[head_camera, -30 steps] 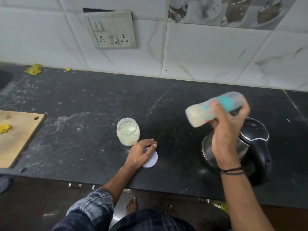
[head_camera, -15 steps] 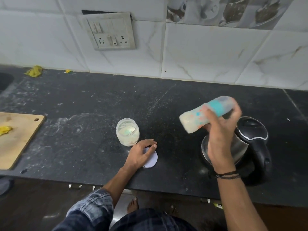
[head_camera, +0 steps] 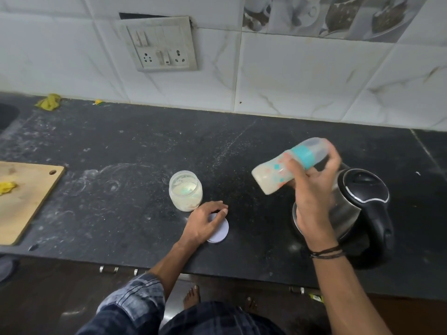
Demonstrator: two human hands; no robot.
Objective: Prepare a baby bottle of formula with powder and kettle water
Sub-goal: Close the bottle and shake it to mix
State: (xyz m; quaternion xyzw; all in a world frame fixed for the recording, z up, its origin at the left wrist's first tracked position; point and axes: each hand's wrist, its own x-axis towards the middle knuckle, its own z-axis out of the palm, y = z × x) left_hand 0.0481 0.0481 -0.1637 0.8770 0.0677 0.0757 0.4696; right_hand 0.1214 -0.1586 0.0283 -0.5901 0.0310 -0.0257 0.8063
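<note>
My right hand (head_camera: 312,189) grips a baby bottle (head_camera: 273,174) with a teal collar and clear cap, held tilted in the air above the counter. Milky liquid fills its lower end, which points left and down. Right behind that hand stands a steel kettle (head_camera: 362,204) with a black lid and handle. An open jar of white powder (head_camera: 185,191) stands upright at the middle of the black counter (head_camera: 121,153). My left hand (head_camera: 205,222) rests flat on the jar's white round lid (head_camera: 221,232), just in front of the jar.
A wooden cutting board (head_camera: 24,199) with a yellow scrap lies at the left. A yellow cloth (head_camera: 48,101) sits by the tiled wall, under a switch and socket plate (head_camera: 162,44). White powder dusts the counter. The counter's front edge runs below my hands.
The bottle in my right hand has swung: its base dropped lower and shifted left, then back slightly right. My left hand stayed on the lid.
</note>
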